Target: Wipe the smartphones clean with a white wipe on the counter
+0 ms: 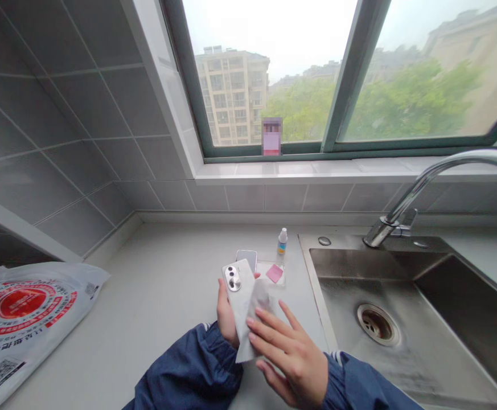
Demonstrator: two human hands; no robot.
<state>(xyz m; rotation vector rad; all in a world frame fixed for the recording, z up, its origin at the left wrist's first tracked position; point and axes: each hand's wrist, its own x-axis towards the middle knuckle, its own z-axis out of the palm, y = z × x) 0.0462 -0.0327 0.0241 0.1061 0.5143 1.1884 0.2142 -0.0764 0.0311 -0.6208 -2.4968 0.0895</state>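
My left hand is wrapped around a white smartphone, its back with the round camera lenses facing up. Over the phone's right side lies a thin pale grey cloth, with a zigzag lower edge. The fingers of my right hand are stretched out and rest flat on this cloth. Just beyond the phone, a flat grey rectangle with a light rim lies partly hidden. A pink square sits on a clear flat case. Behind it stands a small white-capped bottle.
A white plastic bag with red print lies on the pale counter at left. On the right is a steel sink with a curved faucet. A blurred pink item stands at the window frame.
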